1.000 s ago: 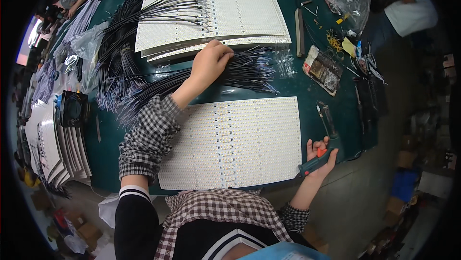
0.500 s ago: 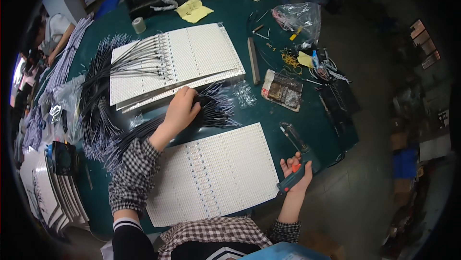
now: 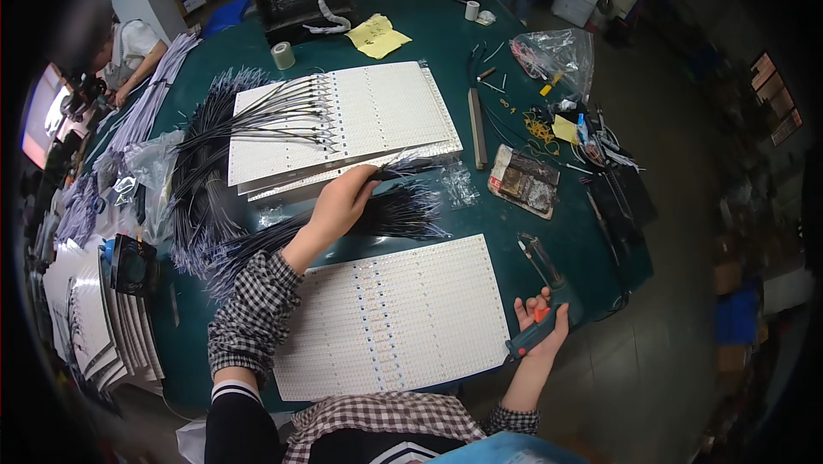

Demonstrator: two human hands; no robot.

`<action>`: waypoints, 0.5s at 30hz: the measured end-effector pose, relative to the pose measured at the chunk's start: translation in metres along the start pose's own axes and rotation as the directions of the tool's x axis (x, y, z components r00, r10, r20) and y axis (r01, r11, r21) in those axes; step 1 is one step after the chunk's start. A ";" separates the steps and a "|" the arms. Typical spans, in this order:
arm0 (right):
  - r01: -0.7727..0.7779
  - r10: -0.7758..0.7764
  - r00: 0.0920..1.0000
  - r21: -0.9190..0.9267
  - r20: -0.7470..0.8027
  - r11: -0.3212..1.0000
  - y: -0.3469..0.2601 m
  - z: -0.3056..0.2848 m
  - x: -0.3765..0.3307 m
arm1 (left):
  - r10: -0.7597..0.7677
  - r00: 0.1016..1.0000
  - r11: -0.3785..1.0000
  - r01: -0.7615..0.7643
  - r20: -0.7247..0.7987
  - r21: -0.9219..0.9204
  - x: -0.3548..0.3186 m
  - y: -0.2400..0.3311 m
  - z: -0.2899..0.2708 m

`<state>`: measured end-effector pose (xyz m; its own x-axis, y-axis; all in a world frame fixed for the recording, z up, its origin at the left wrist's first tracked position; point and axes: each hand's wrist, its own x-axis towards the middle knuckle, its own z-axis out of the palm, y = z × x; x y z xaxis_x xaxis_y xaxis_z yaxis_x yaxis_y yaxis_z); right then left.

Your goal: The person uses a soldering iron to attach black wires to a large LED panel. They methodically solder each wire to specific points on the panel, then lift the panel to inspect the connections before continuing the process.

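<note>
My left hand [image 3: 341,203] is closed on a thin bunch of black wires [image 3: 411,167], lifting them off the loose pile of black wires [image 3: 390,212] on the green table [image 3: 429,31]. My right hand [image 3: 540,325] grips a dark soldering iron with an orange button [image 3: 536,327] at the table's front right edge. A white LED strip panel [image 3: 403,318] lies flat in front of me between both hands. Behind the left hand sits a stack of white panels with wires attached [image 3: 360,117].
A long sheaf of black and white wires [image 3: 201,181] lies at the left. A tray of parts [image 3: 525,179], a clear bag [image 3: 557,52], yellow notes [image 3: 377,37] and a tape roll [image 3: 283,55] lie farther back. Stacked white panels [image 3: 94,318] stand at the left. Another person [image 3: 129,48] sits far left.
My view has shifted, so the table sits lower in the picture. My left hand has closed on a few wires and lifted them from the pile. The right hand still holds the iron.
</note>
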<state>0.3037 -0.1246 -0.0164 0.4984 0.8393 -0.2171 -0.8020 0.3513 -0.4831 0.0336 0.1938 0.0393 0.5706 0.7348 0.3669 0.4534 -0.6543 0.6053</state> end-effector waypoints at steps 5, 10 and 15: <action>0.008 -0.008 1.000 -0.009 0.016 1.000 0.001 -0.003 0.001 | -0.020 0.990 0.995 0.006 -0.136 -0.104 0.004 -0.001 -0.013; 0.007 -0.006 0.997 -0.014 0.075 1.000 0.000 -0.001 0.002 | -0.222 0.917 0.887 0.049 -0.332 -0.459 0.010 0.007 -0.048; 0.010 -0.009 0.997 -0.022 0.077 1.000 0.000 -0.004 0.001 | -0.080 0.846 0.933 -0.123 -0.528 -0.339 0.005 0.011 -0.075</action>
<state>0.3061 -0.1253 -0.0203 0.4785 0.8657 -0.1470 -0.7894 0.3508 -0.5038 -0.0099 0.2042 0.1006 0.0845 0.7684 0.6344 0.1208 -0.6398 0.7589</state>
